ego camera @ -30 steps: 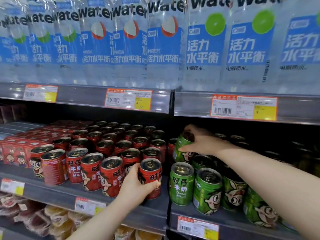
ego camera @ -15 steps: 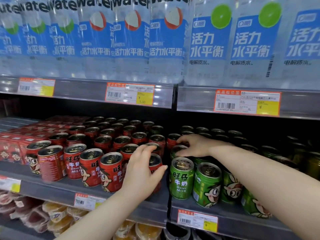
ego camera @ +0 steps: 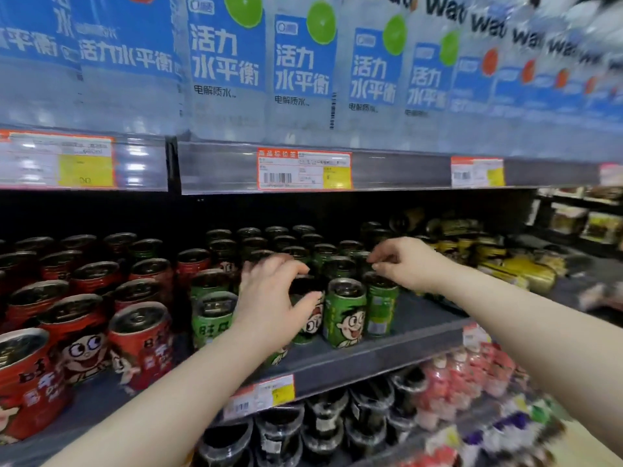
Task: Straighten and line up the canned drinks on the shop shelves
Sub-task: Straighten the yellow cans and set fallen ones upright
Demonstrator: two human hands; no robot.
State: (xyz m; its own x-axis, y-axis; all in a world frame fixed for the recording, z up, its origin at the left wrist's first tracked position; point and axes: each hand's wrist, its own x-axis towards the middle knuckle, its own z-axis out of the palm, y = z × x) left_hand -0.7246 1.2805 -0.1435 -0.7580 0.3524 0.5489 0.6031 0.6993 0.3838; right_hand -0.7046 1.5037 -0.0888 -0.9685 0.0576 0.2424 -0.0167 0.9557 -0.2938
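Red milk cans (ego camera: pixel 135 342) fill the left of the middle shelf (ego camera: pixel 387 357), and green milk cans (ego camera: pixel 344 311) stand in rows to their right. My left hand (ego camera: pixel 273 298) curves over the top of a front-row green can (ego camera: pixel 308 326), fingers behind it and thumb in front. My right hand (ego camera: pixel 404 264) hovers at the right end of the green rows. Its fingertips are pinched together just above the rim of the rightmost green can (ego camera: pixel 381 305). Blur hides whether they touch it.
Large water bottles (ego camera: pixel 229 62) with blue labels line the shelf above, over price tags (ego camera: pixel 303 170). Yellow packs (ego camera: pixel 519 271) lie right of the green cans, beyond a bare stretch of shelf. Below stand dark bottles (ego camera: pixel 323 426) and pink bottles (ego camera: pixel 465 375).
The view has swung right. My left hand left the red can and now grips a green can. My right hand moved from the left green cans to the right end of the rows.
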